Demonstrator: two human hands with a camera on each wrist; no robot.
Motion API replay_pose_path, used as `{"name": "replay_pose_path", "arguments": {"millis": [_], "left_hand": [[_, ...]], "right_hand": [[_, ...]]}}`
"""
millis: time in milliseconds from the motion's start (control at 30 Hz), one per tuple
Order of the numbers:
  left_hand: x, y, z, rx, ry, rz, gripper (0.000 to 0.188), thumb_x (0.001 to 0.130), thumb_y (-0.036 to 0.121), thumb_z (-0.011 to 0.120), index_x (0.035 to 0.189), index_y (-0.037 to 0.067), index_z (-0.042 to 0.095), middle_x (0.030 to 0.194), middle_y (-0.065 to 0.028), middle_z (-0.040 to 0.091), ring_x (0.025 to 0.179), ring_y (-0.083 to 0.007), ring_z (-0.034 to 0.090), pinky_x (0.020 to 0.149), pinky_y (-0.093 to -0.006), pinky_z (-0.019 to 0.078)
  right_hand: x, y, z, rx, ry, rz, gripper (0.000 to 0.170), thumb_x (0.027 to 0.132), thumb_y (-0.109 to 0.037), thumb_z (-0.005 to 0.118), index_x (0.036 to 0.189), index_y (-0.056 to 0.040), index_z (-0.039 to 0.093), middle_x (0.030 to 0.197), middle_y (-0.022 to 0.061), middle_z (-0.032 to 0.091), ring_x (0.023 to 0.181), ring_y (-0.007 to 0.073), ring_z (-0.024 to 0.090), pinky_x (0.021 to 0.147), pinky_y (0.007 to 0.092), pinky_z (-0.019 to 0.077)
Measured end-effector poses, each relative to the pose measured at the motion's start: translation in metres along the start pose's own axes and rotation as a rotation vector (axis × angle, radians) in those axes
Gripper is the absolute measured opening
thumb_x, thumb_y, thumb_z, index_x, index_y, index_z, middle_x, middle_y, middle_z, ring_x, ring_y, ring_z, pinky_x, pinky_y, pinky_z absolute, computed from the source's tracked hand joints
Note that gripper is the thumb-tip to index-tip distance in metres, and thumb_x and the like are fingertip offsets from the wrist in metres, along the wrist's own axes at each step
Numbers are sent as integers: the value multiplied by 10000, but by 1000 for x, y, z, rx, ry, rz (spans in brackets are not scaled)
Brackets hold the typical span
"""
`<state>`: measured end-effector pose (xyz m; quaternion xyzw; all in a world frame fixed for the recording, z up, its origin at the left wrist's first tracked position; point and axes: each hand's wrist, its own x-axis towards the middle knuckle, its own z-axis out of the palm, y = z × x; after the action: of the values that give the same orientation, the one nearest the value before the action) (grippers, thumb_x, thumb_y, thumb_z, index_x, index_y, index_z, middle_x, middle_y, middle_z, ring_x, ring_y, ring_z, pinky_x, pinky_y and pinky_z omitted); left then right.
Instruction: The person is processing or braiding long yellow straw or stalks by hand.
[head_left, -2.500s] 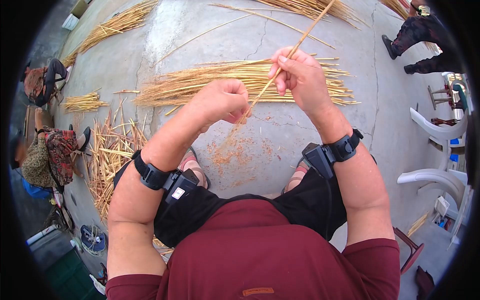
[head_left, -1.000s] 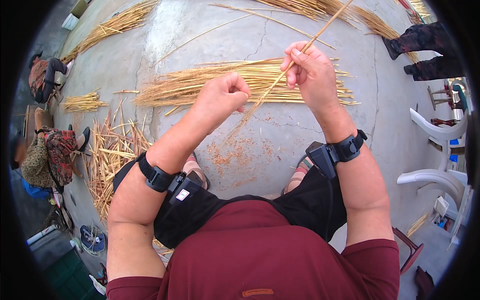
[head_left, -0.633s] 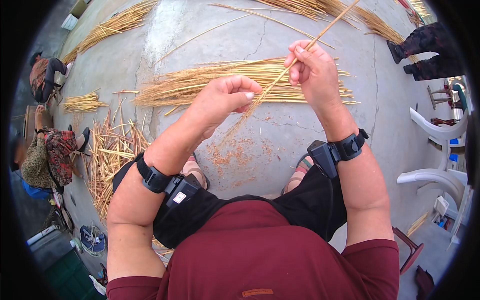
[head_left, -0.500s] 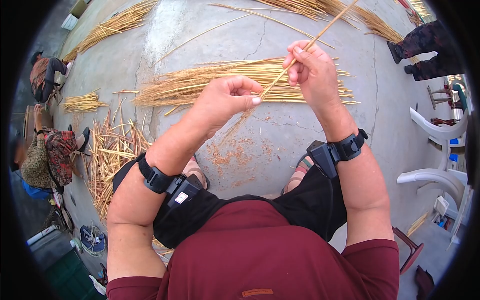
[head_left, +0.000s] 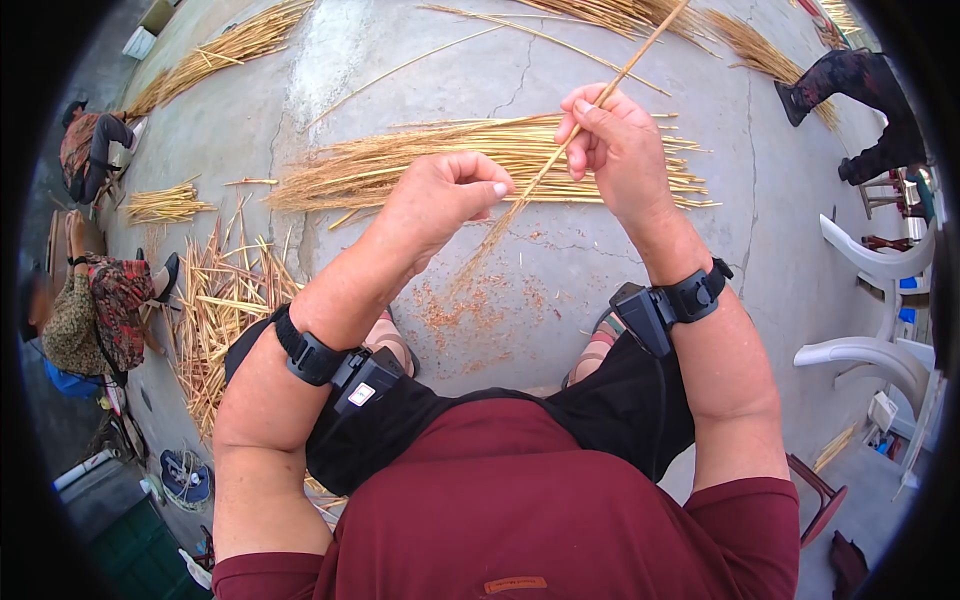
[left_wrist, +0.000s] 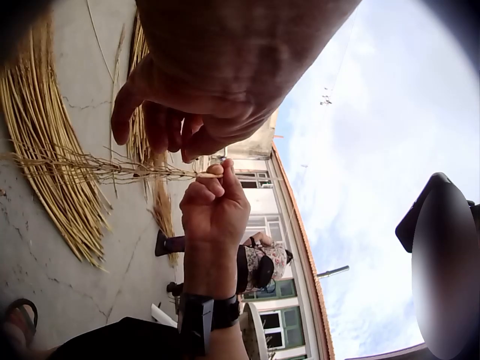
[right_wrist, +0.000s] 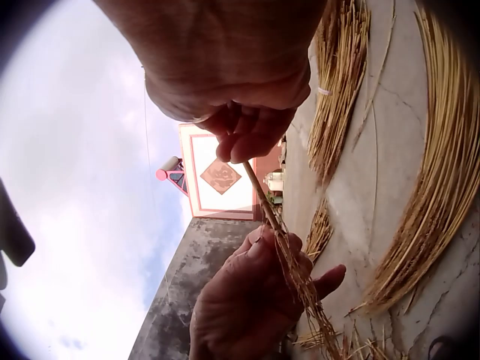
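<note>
My right hand (head_left: 622, 155) pinches a dry broomcorn stalk (head_left: 632, 68) between thumb and fingers. The bare stem rises past the hand to the upper right, while its feathery tassel (head_left: 487, 243) hangs down to the lower left. My left hand (head_left: 445, 195) is beside the upper part of the tassel, fingers loosely bent and thumb tip close to the stalk. In the left wrist view the left hand's fingers (left_wrist: 154, 127) hang just over the thin tassel branches (left_wrist: 127, 171). A bundle of similar stalks (head_left: 440, 165) lies on the concrete floor behind both hands.
A heap of broken stalks (head_left: 225, 320) lies at left, near a small bunch (head_left: 170, 203). Reddish chaff (head_left: 465, 310) is scattered between the feet. People sit at left (head_left: 75, 320), and another stands at upper right (head_left: 865, 90). White plastic chairs (head_left: 870, 362) are at right.
Over the last half second both hands have shifted slightly left with the stalk, and the left thumb has drawn back from the tassel. The person at upper right has stepped.
</note>
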<state>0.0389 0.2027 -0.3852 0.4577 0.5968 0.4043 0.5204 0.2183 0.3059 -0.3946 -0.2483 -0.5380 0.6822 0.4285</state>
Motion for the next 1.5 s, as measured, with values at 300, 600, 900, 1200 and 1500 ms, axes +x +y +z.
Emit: {"name": "replay_pose_path", "arguments": {"millis": [300, 600, 900, 1200, 1500], "left_hand": [[1, -3, -5, -53, -59, -36, 71, 866, 154, 622, 879, 85, 632, 814, 31, 601, 739, -54, 548, 704, -218, 473], [5, -9, -9, -237, -224, -173, 95, 878, 131, 606, 954, 80, 630, 795, 36, 574, 720, -69, 543, 706, -240, 475], [8, -14, -6, -255, -190, -142, 108, 819, 165, 688, 872, 105, 615, 797, 32, 581, 710, -73, 540, 702, -243, 463], [5, -21, 1, -319, -268, -161, 61, 828, 135, 668, 836, 105, 615, 722, 46, 562, 638, -58, 504, 611, -216, 424], [6, -38, 18, -355, -159, -179, 97, 851, 167, 638, 792, 120, 576, 695, 38, 558, 604, -67, 516, 574, -246, 446]], "right_hand": [[-1, 0, 2, -19, 0, 1, 148, 948, -149, 470, 954, -29, 557, 747, 50, 597, 516, 58, 515, 434, 181, 439], [0, 0, 3, -35, 22, -1, 140, 937, -129, 470, 916, -25, 561, 728, 56, 602, 483, 52, 518, 426, 186, 440], [-2, 1, 1, -36, 28, 27, 137, 939, -149, 483, 941, -37, 561, 741, 58, 595, 483, 71, 504, 412, 195, 410], [-7, 4, 6, -57, 48, 32, 106, 933, -136, 471, 920, -52, 535, 710, 55, 575, 440, 62, 470, 381, 190, 393], [-24, -1, 23, -90, 53, 156, 104, 925, -156, 512, 936, -52, 522, 720, 40, 571, 492, 70, 500, 409, 195, 426]]}}
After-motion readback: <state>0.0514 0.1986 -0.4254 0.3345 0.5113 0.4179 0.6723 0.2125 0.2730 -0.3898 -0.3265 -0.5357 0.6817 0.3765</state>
